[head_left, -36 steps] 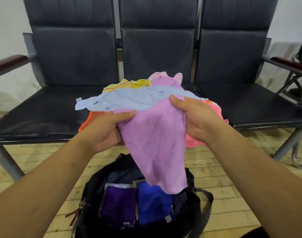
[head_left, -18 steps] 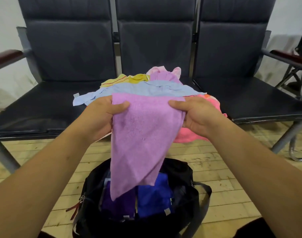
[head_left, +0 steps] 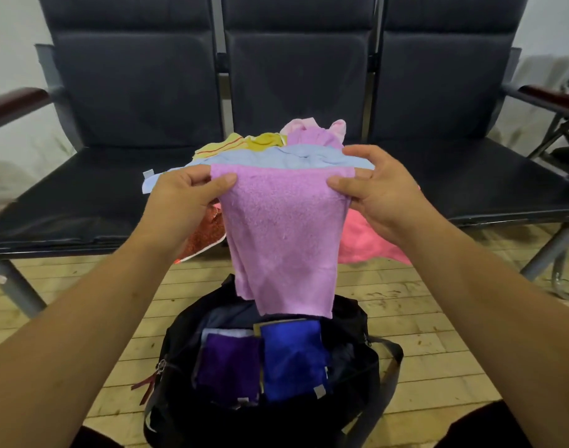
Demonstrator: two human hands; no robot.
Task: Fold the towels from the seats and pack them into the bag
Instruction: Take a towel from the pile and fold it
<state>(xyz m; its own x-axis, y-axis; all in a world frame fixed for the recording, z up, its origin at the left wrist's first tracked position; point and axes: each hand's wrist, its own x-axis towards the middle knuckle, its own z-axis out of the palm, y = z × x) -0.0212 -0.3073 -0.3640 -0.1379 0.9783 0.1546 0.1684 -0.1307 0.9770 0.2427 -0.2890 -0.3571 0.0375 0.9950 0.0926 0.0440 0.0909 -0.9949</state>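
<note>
Lilac towel [head_left: 283, 234] hangs pinched between left hand [head_left: 183, 202] and right hand [head_left: 373, 195].

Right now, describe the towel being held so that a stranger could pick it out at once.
Find the row of dark seats with a heap of coloured towels on the middle one and a black bag on the floor before it. Between heap and bag hangs a lilac towel, pinched at its top corners by the left hand and the right hand. It alone hangs free.
</note>
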